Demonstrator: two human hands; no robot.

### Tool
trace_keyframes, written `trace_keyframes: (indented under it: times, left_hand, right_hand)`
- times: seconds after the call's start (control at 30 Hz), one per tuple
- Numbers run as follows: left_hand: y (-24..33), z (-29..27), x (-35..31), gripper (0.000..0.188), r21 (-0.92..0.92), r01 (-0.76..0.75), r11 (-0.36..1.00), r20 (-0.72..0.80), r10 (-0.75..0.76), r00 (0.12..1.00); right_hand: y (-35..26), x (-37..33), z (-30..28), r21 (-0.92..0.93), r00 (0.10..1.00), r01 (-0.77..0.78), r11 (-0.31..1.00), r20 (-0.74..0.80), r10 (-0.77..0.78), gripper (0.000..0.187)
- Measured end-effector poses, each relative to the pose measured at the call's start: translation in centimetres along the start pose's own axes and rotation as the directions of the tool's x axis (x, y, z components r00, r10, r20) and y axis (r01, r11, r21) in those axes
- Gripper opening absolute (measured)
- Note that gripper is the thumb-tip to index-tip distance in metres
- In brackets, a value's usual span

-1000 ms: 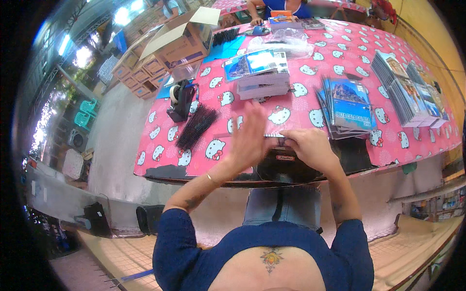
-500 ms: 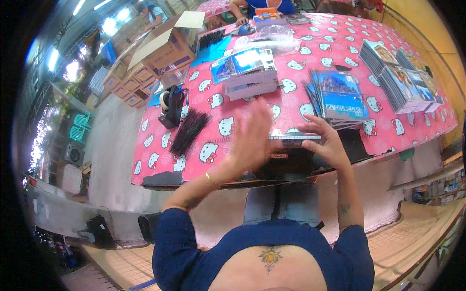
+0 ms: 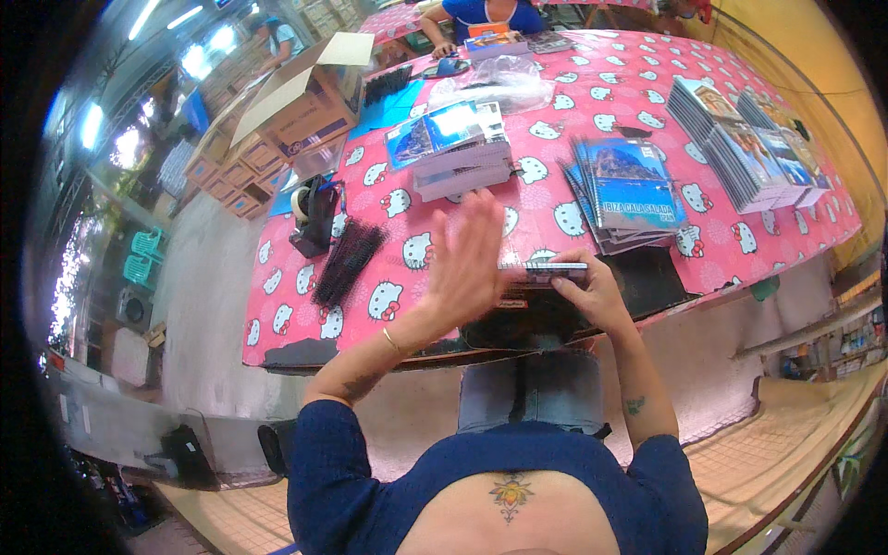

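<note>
My right hand (image 3: 597, 294) grips the right end of a thin wire-bound notebook (image 3: 560, 267), thumb on the near side and fingers behind. The notebook is seen almost edge-on, just above a black device (image 3: 509, 330) at the table's near edge. Beside its left end my left hand (image 3: 470, 264) is raised with the palm flat and fingers stretched, slightly blurred; it hides part of the notebook. A bundle of black binding wires (image 3: 347, 264) lies left of that hand. Behind the right hand is a loose stack of blue-covered notebooks (image 3: 634, 190).
A black tape dispenser (image 3: 313, 217) stands at the left. Farther back are a pile of printed covers and pages (image 3: 462, 171), clear plastic (image 3: 499, 85) and an open carton (image 3: 301, 102). Stacked notebooks (image 3: 754, 162) fill the right. Another person (image 3: 495, 14) sits across the pink tablecloth.
My right hand's fingers have closed onto the notebook's end, where they were spread before. My left hand stays flat and raised near the other end. The whole view has shifted slightly.
</note>
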State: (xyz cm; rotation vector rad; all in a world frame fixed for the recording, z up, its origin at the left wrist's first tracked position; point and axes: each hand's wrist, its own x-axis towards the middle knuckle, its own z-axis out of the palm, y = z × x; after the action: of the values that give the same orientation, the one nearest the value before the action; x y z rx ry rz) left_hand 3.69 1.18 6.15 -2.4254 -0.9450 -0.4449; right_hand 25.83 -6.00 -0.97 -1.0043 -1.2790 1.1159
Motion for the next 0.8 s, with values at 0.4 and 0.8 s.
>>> trace_keyframes:
  times: [0.4,0.8]
  left_hand:
    - [3.9,2.8,-5.0,0.079,-0.192,-0.51,0.838,-0.132,0.493,0.86]
    - [4.7,1.5,-0.9,0.083,-0.169,-0.301,0.939,-0.014,0.303,0.953]
  right_hand:
    - [0.4,0.3,0.1,0.035,0.997,0.013,0.999,0.079,-0.016,0.028]
    - [1.3,-0.4,-0.1,-0.047,0.998,0.001,0.999,0.063,0.002,0.025]
